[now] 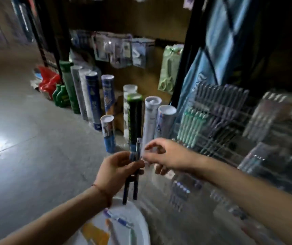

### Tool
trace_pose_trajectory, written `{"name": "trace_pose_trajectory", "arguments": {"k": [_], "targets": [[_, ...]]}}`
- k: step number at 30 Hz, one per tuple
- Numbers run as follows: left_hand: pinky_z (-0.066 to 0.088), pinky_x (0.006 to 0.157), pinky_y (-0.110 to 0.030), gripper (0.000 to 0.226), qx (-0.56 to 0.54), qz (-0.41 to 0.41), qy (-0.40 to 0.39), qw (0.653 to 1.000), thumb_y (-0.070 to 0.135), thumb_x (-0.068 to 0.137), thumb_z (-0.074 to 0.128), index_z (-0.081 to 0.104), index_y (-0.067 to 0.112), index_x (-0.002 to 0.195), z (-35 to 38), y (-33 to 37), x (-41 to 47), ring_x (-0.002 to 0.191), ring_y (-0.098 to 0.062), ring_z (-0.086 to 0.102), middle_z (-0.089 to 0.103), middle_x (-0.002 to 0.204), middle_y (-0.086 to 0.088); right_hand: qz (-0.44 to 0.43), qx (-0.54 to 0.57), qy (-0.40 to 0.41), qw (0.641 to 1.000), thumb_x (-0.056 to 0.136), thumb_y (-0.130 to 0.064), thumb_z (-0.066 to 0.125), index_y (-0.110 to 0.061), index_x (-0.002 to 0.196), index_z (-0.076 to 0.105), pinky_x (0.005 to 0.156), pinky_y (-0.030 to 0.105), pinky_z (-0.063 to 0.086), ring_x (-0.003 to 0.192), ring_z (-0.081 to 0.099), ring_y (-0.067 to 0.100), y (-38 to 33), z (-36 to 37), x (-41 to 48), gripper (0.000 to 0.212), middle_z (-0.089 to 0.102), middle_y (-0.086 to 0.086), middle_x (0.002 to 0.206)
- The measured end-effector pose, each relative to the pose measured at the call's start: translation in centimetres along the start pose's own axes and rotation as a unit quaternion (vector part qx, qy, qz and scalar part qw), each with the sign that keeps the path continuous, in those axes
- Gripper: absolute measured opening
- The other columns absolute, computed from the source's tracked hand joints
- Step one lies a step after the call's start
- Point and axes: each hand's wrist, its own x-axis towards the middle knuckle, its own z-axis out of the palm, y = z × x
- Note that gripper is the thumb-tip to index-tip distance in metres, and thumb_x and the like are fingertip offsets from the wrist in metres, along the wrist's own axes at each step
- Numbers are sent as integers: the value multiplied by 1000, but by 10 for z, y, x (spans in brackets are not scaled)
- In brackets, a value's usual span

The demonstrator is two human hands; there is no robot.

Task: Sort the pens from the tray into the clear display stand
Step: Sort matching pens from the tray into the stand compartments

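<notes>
Above the white tray [140, 215], where more pens lie, the left hand [115, 171] grips a small bundle of dark pens [125, 191] around their middle. Beside their tops the right hand [167, 156] curls thumb and forefinger as if to pinch one, though blur hides any contact. Light, stiff and slick, a pen is probably best drawn out by its upper barrel toward the clear display stand [218, 119] on the right.

Two hands up: left hand [113, 172], right hand [166, 156]. Two dark pens [135, 189] poke out below the left. One white tray [142, 221], three pens [117, 219] in it. Ten tubes [93, 96] on the floor [35, 129], two green bottles [61, 97] beside. Pens in the stand [221, 121]: too blurred to count.
</notes>
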Motion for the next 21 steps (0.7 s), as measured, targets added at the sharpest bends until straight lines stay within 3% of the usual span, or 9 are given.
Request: {"name": "trace_pose_trajectory", "arguments": {"k": [4, 7, 10, 13, 16, 19, 21], "targets": [[52, 48, -15, 17, 72, 107, -7, 992, -6, 79, 63, 63, 8, 71, 69, 55, 8, 49, -5, 63, 65, 52, 3, -100, 35, 148, 983, 89, -14, 61, -10, 89, 61, 46, 13, 43, 48, 50, 1, -28, -68, -25, 4, 55, 0, 67], [51, 48, -12, 19, 110, 171, -7, 979, -2, 81, 64, 63, 14, 70, 113, 88, 21, 54, -9, 64, 65, 57, 5, -122, 92, 225, 962, 89, -11, 60, -1, 101, 65, 48, 11, 43, 57, 49, 5, -32, -106, -41, 17, 53, -2, 66], [47, 46, -9, 21, 136, 204, -19, 969, -1, 81, 65, 59, 14, 67, 148, 107, 36, 46, 2, 60, 63, 54, 8, -142, 134, 277, 941, 88, -11, 62, 2, 105, 64, 52, 7, 45, 63, 52, 4, -29, -138, -55, 22, 58, 0, 75], [53, 57, -24, 20, 137, 174, -58, 973, 0, 82, 64, 60, 13, 67, 174, 109, 49, 49, -4, 62, 65, 56, 6, -140, 124, 308, 933, 87, -10, 63, 4, 106, 64, 55, 8, 46, 67, 53, 7, -16, -161, -66, 24, 60, 8, 89], [53, 57, -26, 17, 117, 117, -97, 981, 2, 87, 58, 61, 12, 73, 189, 102, 57, 54, -10, 63, 65, 67, -2, -115, 145, 351, 918, 88, -8, 60, 6, 107, 63, 59, 12, 50, 68, 58, 14, 0, -186, -77, 24, 62, 7, 82], [46, 62, -27, 16, 73, 99, -54, 991, 8, 93, 51, 58, 12, 79, 189, 87, 60, 67, -13, 61, 64, 76, -4, -103, 150, 455, 871, 88, -6, 60, 4, 103, 64, 78, 33, 56, 86, 65, 28, 16, -212, -84, 18, 67, 18, 96], [45, 65, -28, 14, 37, 78, -27, 996, 13, 96, 46, 56, 12, 86, 184, 73, 62, 72, -15, 60, 63, 80, -4, -113, 139, 481, 858, 89, -4, 59, 4, 102, 63, 70, 29, 56, 79, 63, 25, 21, -222, -88, 16, 67, 21, 97]]}}
